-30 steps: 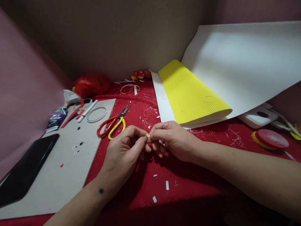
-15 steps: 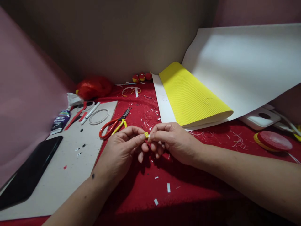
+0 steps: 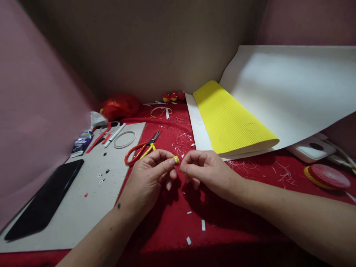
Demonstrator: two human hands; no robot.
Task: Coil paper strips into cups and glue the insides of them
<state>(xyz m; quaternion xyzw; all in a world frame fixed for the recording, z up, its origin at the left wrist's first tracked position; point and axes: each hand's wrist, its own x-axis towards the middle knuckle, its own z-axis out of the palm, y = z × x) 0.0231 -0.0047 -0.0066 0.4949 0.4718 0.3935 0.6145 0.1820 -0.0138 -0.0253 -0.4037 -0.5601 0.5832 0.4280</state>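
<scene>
Between thumb and index finger, my left hand [image 3: 155,168] pinches a small yellow piece of corrugated paper [image 3: 176,159], which shows a pale patch on its face. Just right of it, apart from the piece, is my right hand [image 3: 204,168], its thumb and index finger pressed together; whether anything tiny is between them is hidden. Behind my left hand lie scissors [image 3: 151,142] with one red and one yellow handle, blades slightly apart. White paper scraps [image 3: 203,225] lie on the red cloth [image 3: 236,226] in front of the hands.
A folded yellow corrugated sheet [image 3: 233,122] rests on large white paper [image 3: 292,85]. At left, a grey board [image 3: 91,218] carries a black flat object [image 3: 47,200], a white pen [image 3: 115,134] and a ring [image 3: 124,139]. Red-yellow coils [image 3: 329,176] lie right.
My right hand has moved away from the yellow piece, opening a gap between the hands. The piece stays in my left fingers. The whole view has shifted slightly.
</scene>
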